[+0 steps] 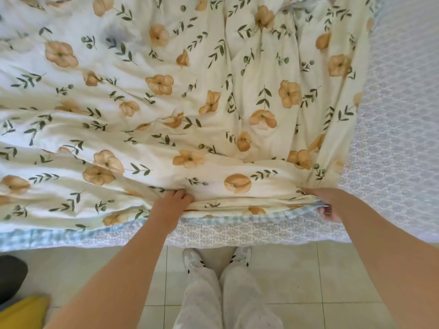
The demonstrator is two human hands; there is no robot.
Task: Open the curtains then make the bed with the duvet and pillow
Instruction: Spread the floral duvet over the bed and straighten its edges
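A cream duvet (166, 103) printed with orange flowers and green leaves lies rumpled across the bed, its blue checked underside showing along the near hem. My left hand (172, 205) grips the near edge of the duvet, fingers curled into the fabric. My right hand (326, 204) pinches the duvet's near right corner, thumb under the hem. The bed's patterned white sheet (399, 138) shows bare to the right of the duvet and along the front edge. No pillow or curtain is in view.
I stand on pale floor tiles (297, 276) right against the bed's front edge, my shoes (241, 256) under it. A yellow object (26, 312) and a dark object (11, 274) lie on the floor at the lower left.
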